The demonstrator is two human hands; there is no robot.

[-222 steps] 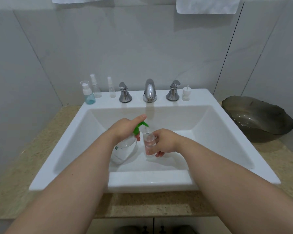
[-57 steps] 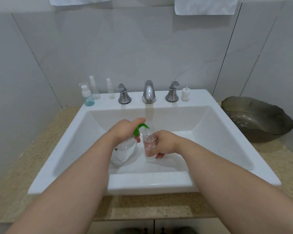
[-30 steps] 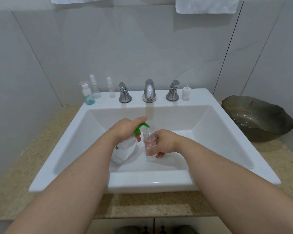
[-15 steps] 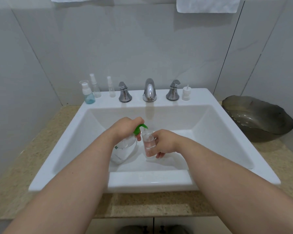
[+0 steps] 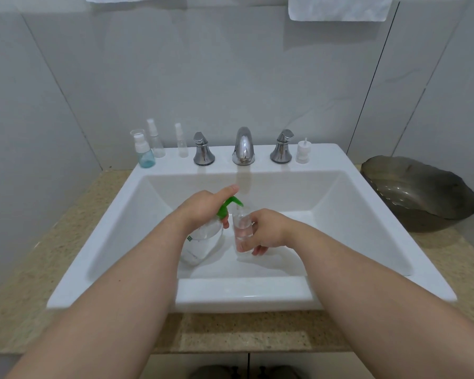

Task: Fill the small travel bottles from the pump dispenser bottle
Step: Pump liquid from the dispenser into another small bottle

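Inside the white sink (image 5: 367,222) stands a clear pump dispenser bottle (image 5: 201,242) with a green pump head. My left hand (image 5: 203,205) rests on top of the pump, forefinger stretched forward. My right hand (image 5: 266,231) grips a small clear travel bottle (image 5: 242,228), open at the top and holding clear liquid, with its mouth right under the green spout. Three more small travel bottles stand on the sink's back ledge at the left: a bluish one (image 5: 144,153) and two slim clear spray bottles (image 5: 156,142), (image 5: 181,144).
A chrome faucet (image 5: 242,146) with two handles sits on the back ledge. A small white pump cap (image 5: 303,151) stands right of them. A dark glass bowl (image 5: 419,192) rests on the speckled counter at the right. Towels hang above.
My left hand has lifted slightly and the green pump head has risen, with my forefinger now stretched out. The travel bottle stays under the spout.
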